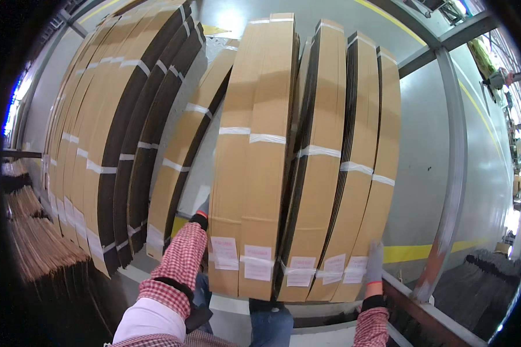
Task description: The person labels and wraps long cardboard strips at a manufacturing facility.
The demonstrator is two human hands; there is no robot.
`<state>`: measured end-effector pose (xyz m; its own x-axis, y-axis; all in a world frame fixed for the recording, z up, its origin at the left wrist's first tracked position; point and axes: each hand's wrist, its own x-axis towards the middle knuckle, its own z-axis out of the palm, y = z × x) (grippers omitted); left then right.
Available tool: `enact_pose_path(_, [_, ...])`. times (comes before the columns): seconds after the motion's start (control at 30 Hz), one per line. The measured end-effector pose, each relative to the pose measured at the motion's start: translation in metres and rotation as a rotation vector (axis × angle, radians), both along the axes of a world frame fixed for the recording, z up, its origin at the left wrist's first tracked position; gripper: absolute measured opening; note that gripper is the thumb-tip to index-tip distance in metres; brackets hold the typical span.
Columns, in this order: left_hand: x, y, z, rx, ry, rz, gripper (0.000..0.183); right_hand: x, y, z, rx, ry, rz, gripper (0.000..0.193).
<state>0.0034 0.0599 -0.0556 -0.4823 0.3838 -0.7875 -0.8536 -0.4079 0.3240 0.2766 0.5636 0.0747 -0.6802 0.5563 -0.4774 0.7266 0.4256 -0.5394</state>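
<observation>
Several bundles of flattened brown cardboard [260,173], strapped with white bands and bearing white labels near the bottom, stand upright on edge in front of me. My left hand [203,206], in a grey glove under a red checked sleeve, presses against the left side of the group. On the right side, my right hand [374,261], also gloved, lies flat against the outermost bundle [382,173] near its labels. Both hands squeeze the stack from either side.
More strapped cardboard bundles [107,139] lean at the left, with another leaning bundle [182,156] between. A grey metal frame rail [451,191] runs along the right. Yellow floor lines [411,253] cross the grey floor. Stacked cardboard edges [40,243] lie at lower left.
</observation>
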Motion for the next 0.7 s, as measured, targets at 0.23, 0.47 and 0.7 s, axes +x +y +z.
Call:
enact_pose_path(0.23, [-0.012, -0.029, -0.005, -0.209, 0.173, -0.131, 0.049, -0.073, -0.128, 0.068, 0.34, 0.366, 0.026, 0.051])
enact_pose_path(0.47, [-0.027, -0.01, -0.027, -0.305, 0.817, -0.504, 0.053, -0.18, -0.251, -0.021, -0.646, 0.461, -0.187, 0.059])
enact_pose_path(0.7, [-0.018, -0.088, -0.022, -0.326, 0.61, -0.345, 0.056, -0.188, -0.301, -0.03, -1.196, 0.253, -0.39, 0.052])
